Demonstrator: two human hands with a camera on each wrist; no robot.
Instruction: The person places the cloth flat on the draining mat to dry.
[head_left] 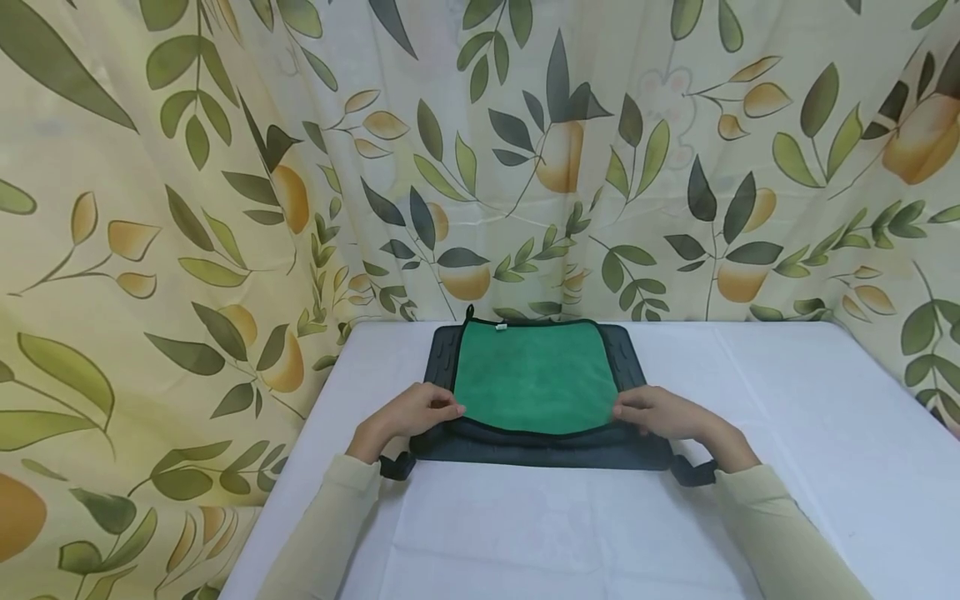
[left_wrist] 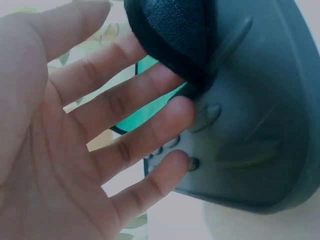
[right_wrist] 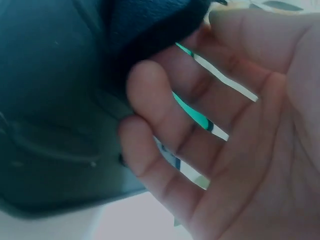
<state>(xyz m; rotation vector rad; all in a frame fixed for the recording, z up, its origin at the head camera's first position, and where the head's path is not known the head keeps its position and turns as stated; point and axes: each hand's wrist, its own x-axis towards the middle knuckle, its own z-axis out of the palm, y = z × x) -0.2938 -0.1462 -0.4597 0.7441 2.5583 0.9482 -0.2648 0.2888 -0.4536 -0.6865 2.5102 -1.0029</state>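
A green cloth [head_left: 536, 375] with black edging and a small loop at its far left corner lies over a black ridged board [head_left: 540, 452]. My left hand [head_left: 416, 408] pinches the cloth's near left corner between thumb and forefinger. In the left wrist view the corner's dark underside [left_wrist: 172, 32] shows, and the other fingers spread loosely below it. At the near right corner my right hand [head_left: 663, 411] pinches the edge. The right wrist view shows the dark underside [right_wrist: 145, 25] above its loosely bent lower fingers. The near edge sags slightly between both hands.
A white-covered table [head_left: 555, 533] carries the board near its far edge. Behind and to the left hangs a curtain [head_left: 480, 208] printed with leaves and fruit. Black wrist-worn pieces [head_left: 693, 472] sit below the hands, close to the board's near corners.
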